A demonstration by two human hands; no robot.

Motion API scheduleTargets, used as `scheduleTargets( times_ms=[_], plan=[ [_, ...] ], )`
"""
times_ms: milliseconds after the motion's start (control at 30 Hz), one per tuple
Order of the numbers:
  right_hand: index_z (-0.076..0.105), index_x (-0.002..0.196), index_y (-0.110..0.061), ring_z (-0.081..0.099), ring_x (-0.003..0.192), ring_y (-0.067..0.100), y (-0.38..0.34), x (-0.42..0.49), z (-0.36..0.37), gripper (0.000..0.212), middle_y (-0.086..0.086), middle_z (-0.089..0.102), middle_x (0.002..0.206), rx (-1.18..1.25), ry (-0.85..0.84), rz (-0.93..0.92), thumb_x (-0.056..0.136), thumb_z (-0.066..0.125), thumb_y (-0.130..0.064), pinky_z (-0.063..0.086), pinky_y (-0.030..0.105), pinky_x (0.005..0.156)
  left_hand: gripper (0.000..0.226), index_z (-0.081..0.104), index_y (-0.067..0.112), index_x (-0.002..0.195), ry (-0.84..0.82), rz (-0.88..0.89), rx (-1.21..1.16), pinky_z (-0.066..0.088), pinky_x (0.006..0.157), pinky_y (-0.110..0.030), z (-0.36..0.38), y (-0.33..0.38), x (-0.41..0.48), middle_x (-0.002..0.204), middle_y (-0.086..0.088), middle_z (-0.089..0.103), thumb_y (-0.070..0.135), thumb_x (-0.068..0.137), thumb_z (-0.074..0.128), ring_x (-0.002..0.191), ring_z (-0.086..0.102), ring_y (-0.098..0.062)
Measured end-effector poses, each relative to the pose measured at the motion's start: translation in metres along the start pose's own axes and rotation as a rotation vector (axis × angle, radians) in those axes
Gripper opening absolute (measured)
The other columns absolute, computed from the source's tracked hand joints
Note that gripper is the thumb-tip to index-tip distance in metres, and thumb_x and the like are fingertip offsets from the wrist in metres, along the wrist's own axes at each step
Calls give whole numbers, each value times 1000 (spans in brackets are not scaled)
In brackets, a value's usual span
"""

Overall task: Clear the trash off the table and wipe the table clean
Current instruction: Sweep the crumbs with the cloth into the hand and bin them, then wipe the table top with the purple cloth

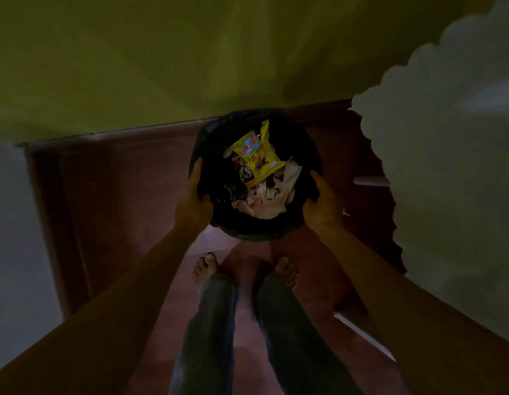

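Note:
A round black trash bin point(256, 230), lined with a dark bag, is in the middle of the head view above the red floor. Inside it lie a yellow snack packet point(257, 155), crumpled white paper point(272, 195) and darker wrappers point(236, 181). My left hand point(195, 199) grips the bin's left rim, thumb over the edge. My right hand point(323, 202) grips the right rim the same way. Both arms reach forward and down to it.
A yellow-green wall point(190, 67) stands right behind the bin. A white scalloped cloth point(447, 166) covers a table at the right, with white legs point(371, 181) showing under it. My bare feet point(205, 267) stand on the red floor point(119, 209).

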State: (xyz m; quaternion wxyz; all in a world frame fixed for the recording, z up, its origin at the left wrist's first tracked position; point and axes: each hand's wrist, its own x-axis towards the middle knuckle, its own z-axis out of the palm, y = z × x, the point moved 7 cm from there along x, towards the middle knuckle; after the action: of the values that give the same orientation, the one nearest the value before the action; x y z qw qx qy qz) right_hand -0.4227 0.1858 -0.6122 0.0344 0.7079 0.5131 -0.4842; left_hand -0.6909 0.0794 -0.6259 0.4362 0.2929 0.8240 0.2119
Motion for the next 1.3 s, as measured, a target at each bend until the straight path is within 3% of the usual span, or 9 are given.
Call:
scheduleTargets(
  times_ms=[100, 333, 400, 500, 667, 767, 900, 1033, 1300],
  plan=[
    [34, 154, -30, 44, 138, 29, 3, 17, 13, 67, 5, 40, 156, -2, 49, -17, 96, 46, 3, 41, 37, 111, 78, 15, 20, 159, 53, 47, 18, 38, 94, -21, 6, -8, 17, 155, -13, 40, -12, 92, 40, 130, 50, -31],
    [36, 152, -15, 50, 132, 24, -3, -15, 9, 62, 10, 50, 146, 2, 32, -103, 95, 48, 6, 41, 31, 107, 74, 13, 18, 160, -18, 60, 33, 38, 106, -34, 1, -4, -5, 159, -12, 33, 0, 98, 50, 141, 40, -32],
    [43, 148, -13, 53, 122, 16, -12, -43, -7, 50, 8, 58, 137, 21, 45, -113, 99, 48, -2, 42, 29, 100, 75, 18, 14, 159, -22, 60, 3, 33, 105, -25, -15, 15, -29, 159, -11, 33, -1, 96, 55, 143, 37, -24],
    [38, 152, -16, 55, 124, 28, -18, -95, -29, 57, 12, 57, 137, -5, 31, -17, 97, 47, -1, 44, 36, 104, 73, 21, 7, 156, -9, 112, 25, 29, 96, -16, -46, 60, -81, 152, -15, 42, -6, 93, 56, 126, 40, -13],
    [37, 152, -18, 62, 107, 40, -45, -195, -63, 60, 19, 64, 115, -68, 4, -20, 95, 48, -6, 51, 45, 90, 72, 20, 19, 157, -161, 277, 70, 47, 68, -29, -79, 136, -170, 111, -22, 66, 9, 93, 51, 88, 66, -38],
    [39, 150, -20, 64, 106, 38, -62, -258, -89, 56, 17, 66, 118, 89, 26, 36, 95, 51, -13, 52, 42, 90, 74, 22, 35, 157, -266, 310, 90, 55, 89, -39, -97, 181, -221, 142, -8, 56, 5, 95, 49, 117, 62, -28],
    [44, 135, -34, 72, 86, 30, -84, -332, -125, 48, 4, 70, 97, 399, 97, 135, 89, 48, -21, 60, 51, 79, 74, 19, 51, 148, -316, 348, 76, 57, 76, -37, -121, 244, -285, 112, -4, 68, 5, 97, 48, 86, 65, -26],
    [44, 140, -28, 73, 80, 24, -102, -381, -160, 49, -2, 68, 90, 503, 174, 87, 93, 48, -17, 61, 50, 77, 63, 32, 30, 155, -320, 459, 121, 41, 77, -10, -127, 298, -329, 134, -4, 62, 5, 99, 49, 119, 62, -19],
    [47, 135, -19, 71, 80, 21, -72, -435, -250, 34, 2, 65, 91, 673, 294, 43, 101, 49, -21, 58, 35, 72, 59, 40, 28, 151, -413, 513, 124, 51, 92, -33, -92, 361, -379, 124, -10, 67, 1, 98, 47, 104, 65, -19]
  ],
)
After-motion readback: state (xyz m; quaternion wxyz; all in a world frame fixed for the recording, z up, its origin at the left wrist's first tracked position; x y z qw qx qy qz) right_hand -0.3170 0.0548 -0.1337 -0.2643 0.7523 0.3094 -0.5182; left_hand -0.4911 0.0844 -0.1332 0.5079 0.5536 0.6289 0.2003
